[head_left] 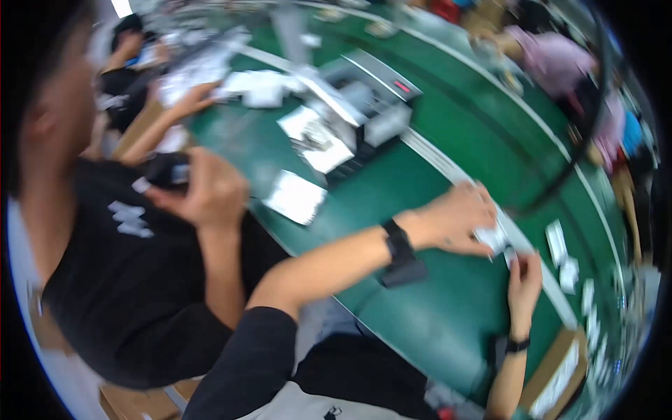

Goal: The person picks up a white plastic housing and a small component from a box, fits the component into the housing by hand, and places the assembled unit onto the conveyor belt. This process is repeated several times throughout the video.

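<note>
My left hand [458, 220] reaches over the green bench with its fingers closed on a small white piece [494, 238], blurred by motion, whose kind I cannot make out. Close by on the right, my right hand [525, 276] is closed in a pinch at the piece's near end, where a thin pale bit shows at the fingertips. Both hands are above the bench, beside the pale rail that edges the moving belt. Black straps go round both wrists, and a dark block hangs by the left one.
A grey-black machine [371, 105] with a red display stands ahead-left. White sheets [297, 197] lie before it. A co-worker in black [133, 280] sits close on my left, holding a dark object. Small white packs [556, 243] lie on the green belt [476, 119]. A cardboard box [556, 374] is at right.
</note>
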`<action>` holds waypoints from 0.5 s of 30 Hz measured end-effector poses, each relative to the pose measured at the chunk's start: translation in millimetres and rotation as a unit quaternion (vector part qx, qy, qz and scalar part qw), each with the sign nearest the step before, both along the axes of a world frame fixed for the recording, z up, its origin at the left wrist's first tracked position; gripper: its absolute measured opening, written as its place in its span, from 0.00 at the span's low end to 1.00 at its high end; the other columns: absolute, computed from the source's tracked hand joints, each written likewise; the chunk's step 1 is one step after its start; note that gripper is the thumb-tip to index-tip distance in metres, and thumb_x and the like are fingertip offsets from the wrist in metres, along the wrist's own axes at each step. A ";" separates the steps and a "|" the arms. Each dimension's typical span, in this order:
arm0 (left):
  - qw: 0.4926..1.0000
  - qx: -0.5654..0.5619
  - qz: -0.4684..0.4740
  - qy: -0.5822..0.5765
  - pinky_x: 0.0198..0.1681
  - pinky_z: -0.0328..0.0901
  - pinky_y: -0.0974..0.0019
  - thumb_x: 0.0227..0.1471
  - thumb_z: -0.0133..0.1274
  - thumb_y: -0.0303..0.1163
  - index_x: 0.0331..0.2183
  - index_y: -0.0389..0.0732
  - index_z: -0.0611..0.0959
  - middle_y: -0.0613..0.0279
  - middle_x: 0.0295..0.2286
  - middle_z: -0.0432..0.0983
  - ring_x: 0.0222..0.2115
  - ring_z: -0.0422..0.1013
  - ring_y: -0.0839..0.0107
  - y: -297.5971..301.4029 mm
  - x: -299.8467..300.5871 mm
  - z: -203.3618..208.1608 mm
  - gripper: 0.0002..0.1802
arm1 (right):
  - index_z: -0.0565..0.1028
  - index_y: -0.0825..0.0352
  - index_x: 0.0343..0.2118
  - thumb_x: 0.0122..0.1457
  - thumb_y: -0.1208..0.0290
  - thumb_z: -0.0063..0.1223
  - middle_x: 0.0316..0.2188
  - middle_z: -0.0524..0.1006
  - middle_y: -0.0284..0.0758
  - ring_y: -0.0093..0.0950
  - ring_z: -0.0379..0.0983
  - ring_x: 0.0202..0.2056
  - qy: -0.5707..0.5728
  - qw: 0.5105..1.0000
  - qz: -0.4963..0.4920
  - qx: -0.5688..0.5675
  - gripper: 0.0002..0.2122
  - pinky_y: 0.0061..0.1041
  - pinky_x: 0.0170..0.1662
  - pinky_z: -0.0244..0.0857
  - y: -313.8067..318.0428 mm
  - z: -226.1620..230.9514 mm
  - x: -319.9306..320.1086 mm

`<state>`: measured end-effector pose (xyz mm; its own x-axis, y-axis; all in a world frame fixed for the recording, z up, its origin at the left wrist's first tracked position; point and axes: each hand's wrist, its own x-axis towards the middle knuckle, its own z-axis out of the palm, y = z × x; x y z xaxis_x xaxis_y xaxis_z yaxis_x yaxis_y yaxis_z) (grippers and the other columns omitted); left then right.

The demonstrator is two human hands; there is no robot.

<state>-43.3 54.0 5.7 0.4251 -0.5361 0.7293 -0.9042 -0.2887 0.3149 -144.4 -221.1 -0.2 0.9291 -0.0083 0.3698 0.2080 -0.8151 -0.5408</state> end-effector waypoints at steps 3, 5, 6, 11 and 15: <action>0.997 0.067 0.011 0.048 0.58 0.60 0.45 0.49 0.66 0.57 0.39 0.48 0.88 0.65 0.44 0.82 0.55 0.69 0.57 21.9 -2.5 -4.6 0.24 | 0.76 0.70 0.37 0.64 0.79 0.60 0.33 0.74 0.36 0.31 0.72 0.37 -0.065 0.996 0.049 -0.033 0.03 0.28 0.38 0.66 31.5 32.6 17.3; 0.997 0.063 -0.012 0.049 0.59 0.57 0.52 0.50 0.70 0.49 0.43 0.46 0.86 0.66 0.43 0.80 0.53 0.70 0.61 11.7 -1.1 3.0 0.23 | 0.77 0.69 0.36 0.62 0.79 0.62 0.34 0.76 0.36 0.34 0.73 0.38 -0.075 0.995 0.049 -0.049 0.04 0.30 0.39 0.66 40.8 58.4 12.3; 0.997 0.062 -0.025 0.048 0.59 0.57 0.52 0.50 0.70 0.49 0.43 0.46 0.86 0.66 0.43 0.80 0.53 0.70 0.61 6.3 -1.8 3.3 0.23 | 0.77 0.69 0.36 0.60 0.79 0.63 0.34 0.77 0.36 0.35 0.73 0.39 -0.069 0.995 0.065 -0.045 0.05 0.32 0.40 0.66 45.5 63.8 12.3; 0.996 0.041 -0.017 0.079 0.58 0.54 0.52 0.47 0.71 0.50 0.40 0.46 0.86 0.68 0.40 0.80 0.50 0.71 0.64 -4.5 -6.1 5.6 0.23 | 0.78 0.68 0.34 0.57 0.78 0.66 0.32 0.77 0.37 0.40 0.71 0.38 -0.062 0.992 0.094 -0.056 0.06 0.36 0.42 0.67 61.2 62.7 18.7; 0.993 0.077 -0.018 0.088 0.58 0.54 0.52 0.50 0.69 0.51 0.42 0.46 0.86 0.66 0.39 0.79 0.49 0.71 0.62 -3.5 -9.9 13.8 0.24 | 0.77 0.67 0.32 0.56 0.77 0.66 0.32 0.76 0.37 0.41 0.71 0.40 -0.063 0.987 0.088 -0.118 0.06 0.38 0.43 0.68 65.9 56.3 21.2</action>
